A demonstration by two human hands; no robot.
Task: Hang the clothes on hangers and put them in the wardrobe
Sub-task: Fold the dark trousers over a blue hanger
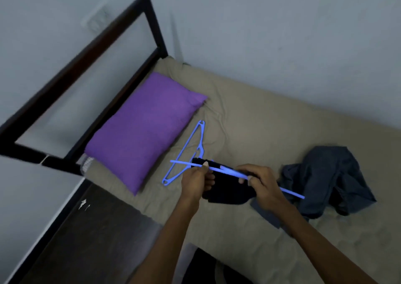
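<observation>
place: home bedroom; cues: bed (249, 114) with dark frame; purple pillow (143, 129); clothes (329, 179) on sheet

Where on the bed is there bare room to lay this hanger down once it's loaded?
The sheet lies bare between the purple pillow and the wall, above the grey clothes pile. It is crowded by the spare blue hanger and where both hands work the dark garment.

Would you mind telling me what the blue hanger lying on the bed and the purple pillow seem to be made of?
The thin blue hanger lying on the bed looks like moulded plastic: uniform bright colour, slim smooth bars, slight sheen. The purple rectangular pillow appears to have a matte woven fabric cover, likely cotton or similar: soft creases at its corner, no shine. The blur leaves the exact weave open.
</observation>
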